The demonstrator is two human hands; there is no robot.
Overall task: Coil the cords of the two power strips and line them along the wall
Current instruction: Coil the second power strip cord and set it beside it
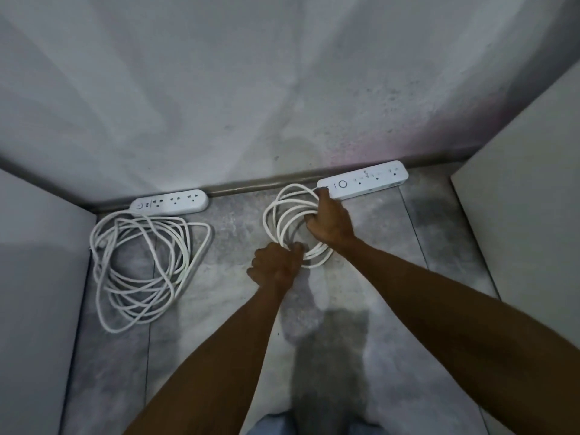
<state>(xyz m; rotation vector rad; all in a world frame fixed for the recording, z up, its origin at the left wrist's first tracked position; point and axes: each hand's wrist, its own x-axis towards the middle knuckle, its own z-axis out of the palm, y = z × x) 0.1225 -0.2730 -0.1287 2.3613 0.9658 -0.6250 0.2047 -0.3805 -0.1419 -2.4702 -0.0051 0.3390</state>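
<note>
Where the grey speckled wall [251,105] meets the mottled grey tiled floor [238,233], two white plastic power strips lie along the dark skirting strip [263,185]. The left power strip [171,201], a short rounded bar with three sockets and a round button, sits close to the left corner, its long side against the skirting. Its white round cord [141,271] spreads in front of it across the floor in a wide, loose, uneven heap of overlapping loops, touched by neither hand. The right power strip [364,180], a longer flat bar with a ringed button at its left end, lies tilted slightly, its far right corner nearest the wall. Its white cord [288,215] is gathered into a tighter round coil just left of the strip's button end. The right hand [329,221] is closed over the right side of this coil, fingers hooked through the loops, knuckles touching the strip's end. The left hand [276,268] is clenched on the coil's lower edge, gripping the bundled strands. Pale panels [40,262] flank the floor on both sides.
</note>
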